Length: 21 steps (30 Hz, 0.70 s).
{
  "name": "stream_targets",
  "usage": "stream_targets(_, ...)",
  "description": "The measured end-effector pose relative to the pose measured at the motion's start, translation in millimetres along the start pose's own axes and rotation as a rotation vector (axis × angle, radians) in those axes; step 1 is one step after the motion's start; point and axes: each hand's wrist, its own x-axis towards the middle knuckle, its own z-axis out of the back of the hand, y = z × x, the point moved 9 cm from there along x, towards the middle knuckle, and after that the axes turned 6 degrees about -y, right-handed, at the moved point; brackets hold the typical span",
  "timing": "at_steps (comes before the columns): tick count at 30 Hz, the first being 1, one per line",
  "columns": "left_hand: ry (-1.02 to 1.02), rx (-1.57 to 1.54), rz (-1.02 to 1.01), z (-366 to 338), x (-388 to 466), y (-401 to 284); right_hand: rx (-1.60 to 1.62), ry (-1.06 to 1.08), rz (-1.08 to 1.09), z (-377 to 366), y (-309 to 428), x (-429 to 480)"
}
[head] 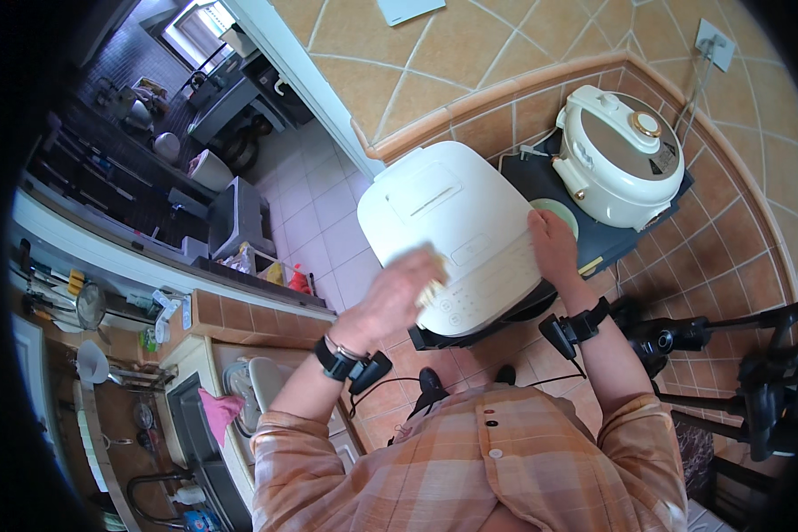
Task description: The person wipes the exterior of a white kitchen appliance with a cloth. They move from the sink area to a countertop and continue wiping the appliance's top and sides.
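Observation:
A white rice cooker (449,226) with a closed lid and a button panel stands before me on a dark surface. My left hand (405,286), blurred, is over the near left part of its lid and grips a pale yellowish cloth (431,292). My right hand (552,243) lies against the right edge of the cooker, fingers on its rim; part of the hand's underside is hidden. A pale green bowl (558,213) is partly hidden behind that hand. A cream electric pressure cooker (622,156) stands farther right.
A dark shelf top (532,176) carries the cookers. Power cords run to a wall socket (715,45). Black stand-like equipment (725,332) is at the right. At lower left are a sink (203,439) and a pink cloth (221,413). A doorway opens at upper left.

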Motion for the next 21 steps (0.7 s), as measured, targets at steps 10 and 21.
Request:
stream_targets(10,0.082,0.085,-0.115,-11.1,10.0,-12.9,0.025,0.008,-0.041,1.1,-0.1,-0.9)
stream_targets(21,0.181,0.091,-0.097,-18.9,9.5,-16.0,0.039,-0.001,-0.044,1.3,0.9,-2.1)
